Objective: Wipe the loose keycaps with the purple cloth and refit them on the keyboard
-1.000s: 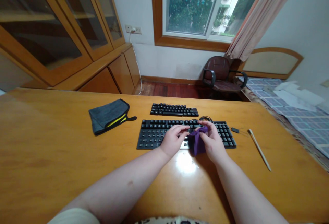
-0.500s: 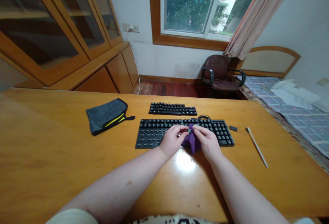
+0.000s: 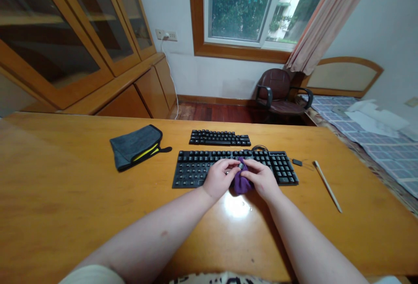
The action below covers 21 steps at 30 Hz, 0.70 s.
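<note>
Over the middle of a black keyboard (image 3: 192,170), my two hands meet. Pinched in the fingers of my left hand (image 3: 218,178) is a small dark keycap (image 3: 241,166). My right hand (image 3: 265,183) grips a purple cloth (image 3: 241,185) and presses it against the keycap; the cloth hangs bunched between the hands. On the keyboard's left part the switches stand bare, while caps sit on its top row and right-hand number pad. Behind it, loose keycaps (image 3: 219,138) lie in neat rows. The keyboard's middle is partly hidden by my hands.
A grey cloth (image 3: 135,147) with a yellow inside lies folded at left. Right of the keyboard are a keycap puller (image 3: 297,162) with thin wire loops and a pale stick (image 3: 327,186). A coiled cable (image 3: 259,148) sits behind the keyboard. Beyond the wooden table (image 3: 81,197) stands a chair (image 3: 277,90).
The purple cloth has bunched up and its hanging point has gone. My right fingers have shifted slightly along it. My left hand stays nearly still with the keycap.
</note>
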Tool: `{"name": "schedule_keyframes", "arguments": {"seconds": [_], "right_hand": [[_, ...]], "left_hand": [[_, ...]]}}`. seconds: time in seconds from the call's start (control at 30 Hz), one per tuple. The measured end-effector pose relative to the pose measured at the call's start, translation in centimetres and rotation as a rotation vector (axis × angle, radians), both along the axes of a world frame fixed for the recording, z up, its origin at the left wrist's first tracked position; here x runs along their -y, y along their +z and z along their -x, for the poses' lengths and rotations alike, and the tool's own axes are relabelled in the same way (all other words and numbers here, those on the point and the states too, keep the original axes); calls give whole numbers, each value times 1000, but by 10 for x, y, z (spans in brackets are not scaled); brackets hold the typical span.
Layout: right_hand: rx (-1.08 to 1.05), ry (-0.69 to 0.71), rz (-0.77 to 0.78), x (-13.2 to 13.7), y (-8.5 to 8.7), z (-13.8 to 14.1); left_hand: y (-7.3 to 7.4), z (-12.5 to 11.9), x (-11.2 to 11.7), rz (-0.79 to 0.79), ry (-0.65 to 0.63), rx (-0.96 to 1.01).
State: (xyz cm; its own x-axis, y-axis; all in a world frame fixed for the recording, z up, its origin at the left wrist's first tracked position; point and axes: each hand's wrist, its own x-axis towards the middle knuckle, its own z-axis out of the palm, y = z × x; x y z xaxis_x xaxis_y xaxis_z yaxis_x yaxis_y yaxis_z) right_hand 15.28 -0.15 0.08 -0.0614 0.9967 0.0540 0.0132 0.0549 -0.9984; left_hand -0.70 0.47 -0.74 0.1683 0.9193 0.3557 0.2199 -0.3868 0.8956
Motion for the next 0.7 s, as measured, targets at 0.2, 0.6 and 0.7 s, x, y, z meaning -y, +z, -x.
{"name": "schedule_keyframes", "arguments": {"seconds": [0.2,0.6,0.7], "right_hand": [[105,-75,-111,2,-1,0],[80,-162,-155,3,1,2],[98,-189,-144,4,4,4]], "left_hand": [[7,-2,3,-48,9,-37],[4,-4,1,94,-25,95],[4,-4,0,108,-18,102]]}}
